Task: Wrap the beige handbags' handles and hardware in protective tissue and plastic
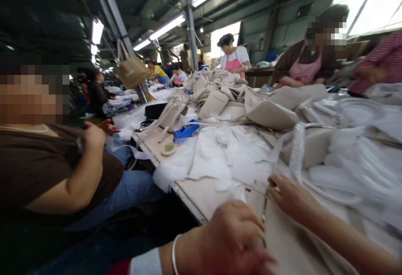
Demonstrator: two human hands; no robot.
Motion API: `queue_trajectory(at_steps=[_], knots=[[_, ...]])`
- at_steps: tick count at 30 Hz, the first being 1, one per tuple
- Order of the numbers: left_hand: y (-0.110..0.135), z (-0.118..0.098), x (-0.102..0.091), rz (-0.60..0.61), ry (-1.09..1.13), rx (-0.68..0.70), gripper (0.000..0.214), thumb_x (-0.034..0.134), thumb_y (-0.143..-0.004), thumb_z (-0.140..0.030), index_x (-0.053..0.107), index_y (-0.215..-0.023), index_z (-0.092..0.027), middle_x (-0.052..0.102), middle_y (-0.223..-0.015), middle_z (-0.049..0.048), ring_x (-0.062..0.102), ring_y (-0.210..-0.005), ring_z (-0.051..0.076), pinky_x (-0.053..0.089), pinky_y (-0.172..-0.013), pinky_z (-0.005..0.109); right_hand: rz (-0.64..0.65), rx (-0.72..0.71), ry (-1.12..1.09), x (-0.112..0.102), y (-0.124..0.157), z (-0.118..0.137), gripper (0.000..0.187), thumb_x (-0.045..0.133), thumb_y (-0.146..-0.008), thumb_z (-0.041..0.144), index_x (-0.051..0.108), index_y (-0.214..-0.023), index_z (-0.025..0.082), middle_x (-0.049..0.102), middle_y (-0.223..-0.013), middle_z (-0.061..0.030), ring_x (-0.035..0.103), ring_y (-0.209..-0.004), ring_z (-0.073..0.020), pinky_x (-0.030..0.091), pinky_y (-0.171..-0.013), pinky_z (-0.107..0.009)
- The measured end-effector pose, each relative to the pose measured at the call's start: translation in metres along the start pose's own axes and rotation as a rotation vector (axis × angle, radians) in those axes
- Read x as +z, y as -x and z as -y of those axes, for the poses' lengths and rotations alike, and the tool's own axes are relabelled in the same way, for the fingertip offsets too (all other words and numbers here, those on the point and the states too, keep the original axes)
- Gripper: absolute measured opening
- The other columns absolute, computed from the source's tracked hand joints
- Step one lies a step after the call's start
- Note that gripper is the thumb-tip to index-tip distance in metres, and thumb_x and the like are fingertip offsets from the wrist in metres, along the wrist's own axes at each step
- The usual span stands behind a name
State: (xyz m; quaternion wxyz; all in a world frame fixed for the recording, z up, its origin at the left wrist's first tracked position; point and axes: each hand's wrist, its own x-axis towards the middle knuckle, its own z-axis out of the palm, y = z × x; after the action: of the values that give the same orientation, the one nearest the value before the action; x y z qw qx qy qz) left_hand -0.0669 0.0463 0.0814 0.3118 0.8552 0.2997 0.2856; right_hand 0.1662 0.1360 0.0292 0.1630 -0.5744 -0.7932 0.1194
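We look down on a flat beige bag lying at the near edge of the table, with both hands on it.

The left hand comes in from below the bag, knuckles up and fingers curled down over its left edge. It is blurred, so we cannot tell whether it grips the edge or only presses on it. A thin bracelet rings that wrist.

The right hand reaches across the bag from the right, forearm low over it and wrist nearly straight. Its fingertips are drawn together at the bag's far edge, where they seem to pinch the lower end of a white-wrapped strap that rises away from the bag. The two hands are close but apart.

Just beyond the bag, crumpled white paper covers the table. Farther left of the bag sit a small round dish and a blue box, near each other. Well behind the bag rises a pile of beige bags. Left of the bag, off the table, a person in a brown shirt sits with one arm bent up.
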Motion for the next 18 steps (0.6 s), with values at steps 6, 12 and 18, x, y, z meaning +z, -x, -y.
queue_trajectory(at_steps=[6, 12, 18], knots=[[0.008, 0.063, -0.005, -0.352, 0.432, -0.880, 0.048, 0.055, -0.082, -0.063, 0.060, -0.070, -0.016, 0.060, -0.072, 0.0045, 0.050, -0.066, 0.016, 0.038, -0.062, 0.029, 0.261, 0.220, -0.318, -0.021, 0.011, 0.057, 0.030, 0.052, -0.086, 0.031, 0.061, -0.061, 0.018, 0.065, -0.059, -0.0036, 0.054, -0.056, -0.0147, 0.034, -0.057, -0.027], [-0.015, 0.082, 0.010, -0.166, 0.737, -0.890, 0.063, 0.057, -0.073, -0.074, 0.064, -0.076, -0.011, 0.060, -0.068, 0.0031, 0.047, -0.057, 0.011, 0.035, -0.054, 0.024, 0.316, 0.384, -0.616, -0.002, 0.013, 0.078, 0.032, 0.056, -0.083, 0.034, 0.057, -0.056, 0.017, 0.053, -0.046, 0.0007, 0.045, -0.044, -0.0105, 0.032, -0.047, -0.025], [-0.041, 0.057, -0.003, -0.230, 1.086, -0.649, 0.054, 0.065, -0.077, -0.061, 0.065, -0.097, -0.011, 0.067, -0.082, 0.0073, 0.059, -0.068, 0.014, 0.048, -0.066, 0.029, 0.080, 0.449, -1.020, -0.015, 0.008, 0.081, 0.037, 0.055, -0.081, 0.053, 0.059, -0.082, 0.017, 0.057, -0.064, 0.0012, 0.047, -0.049, -0.0096, 0.034, -0.043, -0.022]])
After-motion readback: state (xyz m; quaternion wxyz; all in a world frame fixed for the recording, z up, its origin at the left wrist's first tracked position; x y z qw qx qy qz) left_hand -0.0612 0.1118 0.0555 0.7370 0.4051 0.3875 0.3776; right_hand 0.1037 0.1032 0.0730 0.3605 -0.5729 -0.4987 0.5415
